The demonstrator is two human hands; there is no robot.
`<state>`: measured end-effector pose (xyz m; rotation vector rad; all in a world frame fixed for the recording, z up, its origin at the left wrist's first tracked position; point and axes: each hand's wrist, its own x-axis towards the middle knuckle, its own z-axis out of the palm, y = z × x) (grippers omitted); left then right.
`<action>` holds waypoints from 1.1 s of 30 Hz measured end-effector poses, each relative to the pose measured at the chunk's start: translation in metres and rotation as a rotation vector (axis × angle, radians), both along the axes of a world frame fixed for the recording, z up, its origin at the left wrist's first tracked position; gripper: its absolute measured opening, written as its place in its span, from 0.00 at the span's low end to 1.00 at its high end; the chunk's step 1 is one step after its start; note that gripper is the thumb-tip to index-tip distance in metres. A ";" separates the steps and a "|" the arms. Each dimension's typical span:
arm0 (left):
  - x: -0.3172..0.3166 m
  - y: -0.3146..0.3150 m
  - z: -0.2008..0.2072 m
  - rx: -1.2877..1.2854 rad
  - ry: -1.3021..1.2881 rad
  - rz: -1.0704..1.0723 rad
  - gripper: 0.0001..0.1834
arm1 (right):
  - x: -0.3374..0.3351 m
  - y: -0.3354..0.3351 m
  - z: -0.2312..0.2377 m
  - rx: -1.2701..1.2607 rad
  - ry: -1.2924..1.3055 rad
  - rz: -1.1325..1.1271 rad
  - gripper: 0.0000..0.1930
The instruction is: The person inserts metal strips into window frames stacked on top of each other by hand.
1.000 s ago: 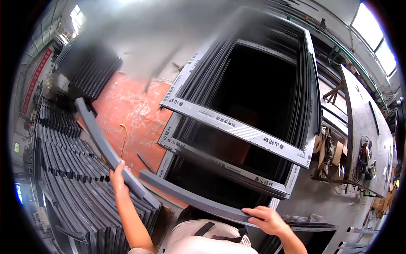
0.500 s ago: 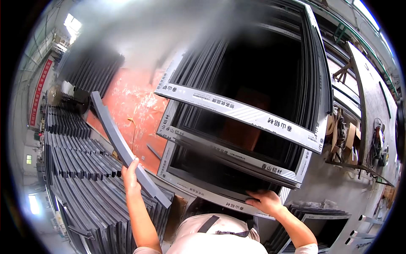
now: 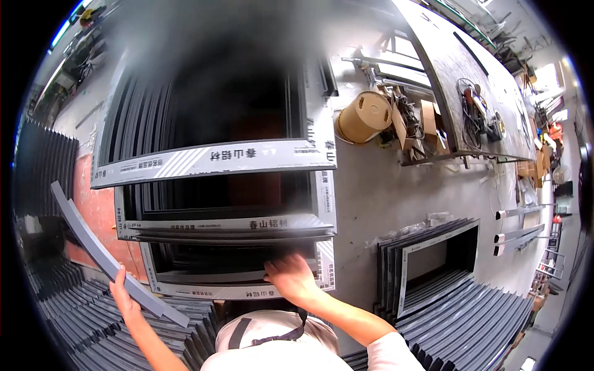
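My left hand [image 3: 125, 298] is closed round a long grey metal profile [image 3: 102, 260], which slants from the upper left down toward my waist. A second, shorter grey length seems to lie against it. In front of me stand window-like dark metal frames [image 3: 216, 162] with pale printed film on their faces, stacked in stepped rows. My right hand [image 3: 289, 276] reaches into the opening of the nearest, lowest frame [image 3: 229, 292]. Its fingers curl at the end of a grey strip [image 3: 210, 277] there; whether they grip it is partly hidden and blurred.
Rows of dark profiles [image 3: 93, 321] lie at my lower left, more [image 3: 464, 321] at the lower right beside a smaller frame stack [image 3: 427, 266]. A tan drum [image 3: 365, 116] and a workbench [image 3: 458, 68] with tools stand to the right. Red sheeting [image 3: 93, 204] lies left.
The view has swung right, so the frames and profiles sit further left. My left hand still holds the grey profile. My right hand has stayed at the lowest frame, its fingers more curled.
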<state>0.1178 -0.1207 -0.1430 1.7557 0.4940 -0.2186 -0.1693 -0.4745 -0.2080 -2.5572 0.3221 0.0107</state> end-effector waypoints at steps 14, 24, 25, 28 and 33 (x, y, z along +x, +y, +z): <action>-0.012 -0.018 0.020 -0.039 -0.019 -0.007 0.21 | 0.023 -0.026 -0.015 0.009 0.105 0.231 0.14; -0.023 0.013 0.015 -0.074 -0.008 0.086 0.20 | 0.020 -0.022 -0.022 0.111 0.149 0.242 0.13; -0.024 0.010 0.017 -0.052 0.004 0.085 0.21 | 0.018 -0.022 -0.030 0.093 0.110 0.242 0.14; -0.025 0.013 0.007 -0.046 -0.029 0.141 0.21 | 0.018 -0.026 -0.023 0.066 0.195 0.271 0.16; -0.034 0.018 0.014 -0.077 -0.007 0.178 0.18 | 0.049 -0.058 0.012 0.350 0.535 0.345 0.24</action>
